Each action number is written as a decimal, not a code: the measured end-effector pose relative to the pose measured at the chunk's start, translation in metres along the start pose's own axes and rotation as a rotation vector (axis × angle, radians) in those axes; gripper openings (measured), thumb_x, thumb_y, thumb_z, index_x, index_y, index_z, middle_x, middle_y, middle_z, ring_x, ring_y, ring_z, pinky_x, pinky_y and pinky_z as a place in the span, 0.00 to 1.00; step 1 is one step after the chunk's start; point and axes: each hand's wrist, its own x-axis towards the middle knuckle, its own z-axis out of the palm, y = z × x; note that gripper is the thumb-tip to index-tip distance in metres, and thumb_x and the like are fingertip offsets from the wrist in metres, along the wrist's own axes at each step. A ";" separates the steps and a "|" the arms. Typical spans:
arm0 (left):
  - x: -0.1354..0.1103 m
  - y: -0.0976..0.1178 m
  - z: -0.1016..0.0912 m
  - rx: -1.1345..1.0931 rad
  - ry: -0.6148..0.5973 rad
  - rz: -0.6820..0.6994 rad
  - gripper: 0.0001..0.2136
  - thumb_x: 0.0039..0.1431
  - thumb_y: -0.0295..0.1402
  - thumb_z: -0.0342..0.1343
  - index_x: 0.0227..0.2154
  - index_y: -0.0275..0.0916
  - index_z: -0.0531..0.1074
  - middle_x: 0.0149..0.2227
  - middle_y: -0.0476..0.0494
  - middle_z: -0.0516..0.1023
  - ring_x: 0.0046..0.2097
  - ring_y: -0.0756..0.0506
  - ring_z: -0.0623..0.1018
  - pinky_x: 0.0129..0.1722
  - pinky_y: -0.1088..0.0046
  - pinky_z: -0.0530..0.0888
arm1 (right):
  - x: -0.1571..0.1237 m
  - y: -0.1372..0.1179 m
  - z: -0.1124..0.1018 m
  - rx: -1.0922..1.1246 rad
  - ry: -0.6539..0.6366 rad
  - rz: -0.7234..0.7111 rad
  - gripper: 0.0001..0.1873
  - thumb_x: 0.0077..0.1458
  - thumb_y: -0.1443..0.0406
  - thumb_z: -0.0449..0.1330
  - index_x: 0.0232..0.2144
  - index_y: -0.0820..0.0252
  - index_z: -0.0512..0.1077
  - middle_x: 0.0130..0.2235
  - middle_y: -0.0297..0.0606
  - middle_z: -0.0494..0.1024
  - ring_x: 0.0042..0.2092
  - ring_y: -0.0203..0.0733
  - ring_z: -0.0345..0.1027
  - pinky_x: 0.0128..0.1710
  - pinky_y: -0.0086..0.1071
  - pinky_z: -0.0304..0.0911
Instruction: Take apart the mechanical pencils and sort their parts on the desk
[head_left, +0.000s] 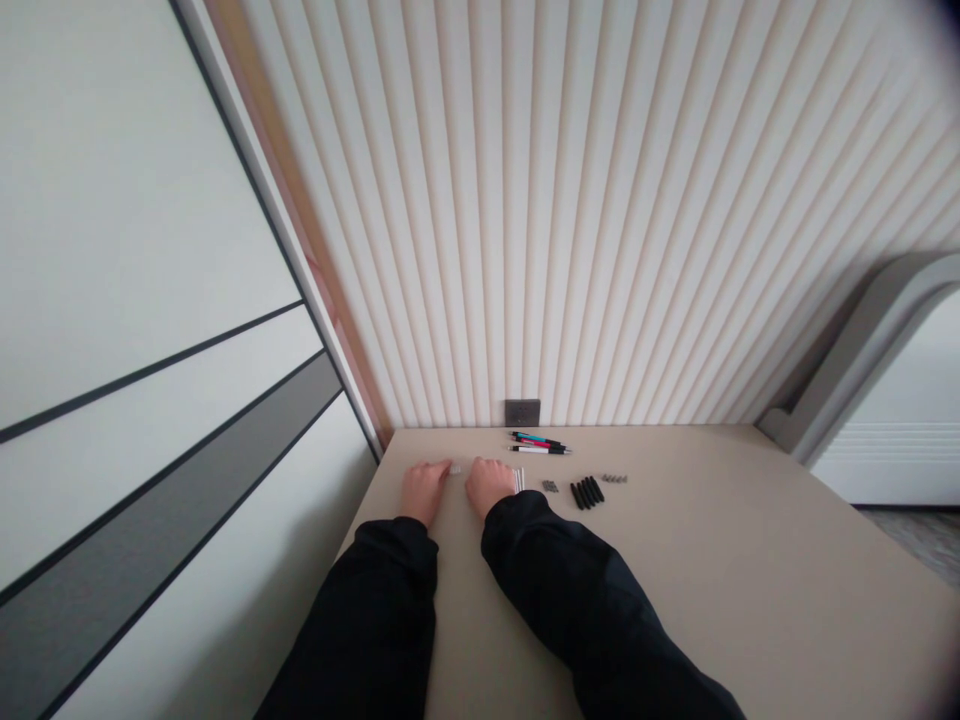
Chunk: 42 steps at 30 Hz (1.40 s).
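Observation:
My left hand (424, 490) rests on the beige table (712, 560) with its fingers curled, their tips beside a small grey part (455, 467). My right hand (489, 484) lies close to the right of it, fingers bent down, next to a bunch of thin white tubes (519, 479). What either hand holds, if anything, is too small to make out. Both arms wear black sleeves.
Several pens (540, 444) lie near the ribbed wall. A row of black grips (586, 492), small dark bits (550, 486) and small grey pieces (614, 478) lie right of my hands. A dark socket (522, 412) sits in the wall. A white panel stands left.

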 end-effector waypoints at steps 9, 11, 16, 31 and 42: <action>-0.001 0.003 -0.001 0.046 0.003 0.007 0.16 0.64 0.33 0.44 0.45 0.43 0.76 0.34 0.39 0.79 0.42 0.39 0.74 0.44 0.67 0.65 | 0.002 0.049 -0.029 -0.007 0.118 -0.083 0.12 0.60 0.64 0.51 0.38 0.59 0.74 0.42 0.45 0.78 0.46 0.46 0.70 0.42 0.33 0.60; -0.001 0.004 0.000 0.045 0.006 0.016 0.16 0.64 0.34 0.44 0.45 0.43 0.76 0.35 0.40 0.79 0.42 0.39 0.74 0.44 0.67 0.65 | 0.006 0.081 -0.042 -0.020 0.146 -0.061 0.13 0.61 0.66 0.50 0.38 0.59 0.75 0.42 0.44 0.78 0.46 0.46 0.70 0.42 0.33 0.59; -0.001 0.006 0.000 0.030 0.030 0.052 0.17 0.64 0.33 0.42 0.44 0.41 0.76 0.38 0.42 0.80 0.43 0.40 0.74 0.47 0.66 0.65 | 0.008 0.170 -0.074 -0.058 0.218 0.028 0.17 0.61 0.68 0.48 0.44 0.60 0.75 0.43 0.45 0.78 0.46 0.46 0.68 0.43 0.33 0.58; -0.048 0.062 -0.005 -0.173 0.016 0.355 0.16 0.61 0.38 0.51 0.51 0.44 0.71 0.53 0.38 0.70 0.55 0.38 0.68 0.57 0.59 0.61 | 0.013 0.165 -0.052 -0.185 0.131 -0.255 0.16 0.61 0.70 0.51 0.45 0.54 0.75 0.46 0.42 0.73 0.49 0.43 0.62 0.50 0.32 0.52; -0.053 0.068 0.010 -0.497 -0.057 0.351 0.14 0.59 0.37 0.54 0.49 0.47 0.73 0.59 0.41 0.67 0.62 0.37 0.62 0.62 0.54 0.53 | 0.028 0.143 -0.030 -0.270 0.105 -0.281 0.12 0.61 0.66 0.53 0.45 0.57 0.74 0.45 0.46 0.74 0.51 0.48 0.61 0.49 0.37 0.48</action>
